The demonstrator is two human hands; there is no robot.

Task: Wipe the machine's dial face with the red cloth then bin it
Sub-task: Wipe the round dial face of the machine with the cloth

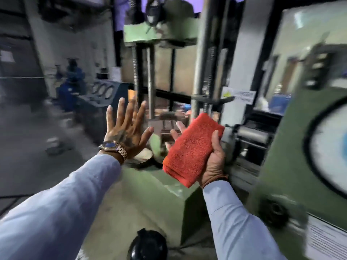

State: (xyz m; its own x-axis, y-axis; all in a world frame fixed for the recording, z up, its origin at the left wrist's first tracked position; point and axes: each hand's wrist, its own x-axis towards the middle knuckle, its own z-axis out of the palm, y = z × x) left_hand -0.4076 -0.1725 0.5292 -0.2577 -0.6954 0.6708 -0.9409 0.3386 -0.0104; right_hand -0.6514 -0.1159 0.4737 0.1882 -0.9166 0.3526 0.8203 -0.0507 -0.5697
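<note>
Right hand (210, 156) clamped around folded red cloth (191, 149), thumb on top, fingers beneath. Left hand (125, 128) empty, fingers spread wide. Dial face (330, 149) at far right, apart from cloth.

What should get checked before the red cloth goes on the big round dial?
1. Red cloth held in right hand: ok.
2. Cloth folded flat, ready to wipe: ok.
3. Left hand open and holding nothing: ok.
4. Dial face in view at the far right, nothing covering it: ok.
5. Cloth touching the dial: not ok, still apart.
6. Bin in sight: cannot tell.
</note>
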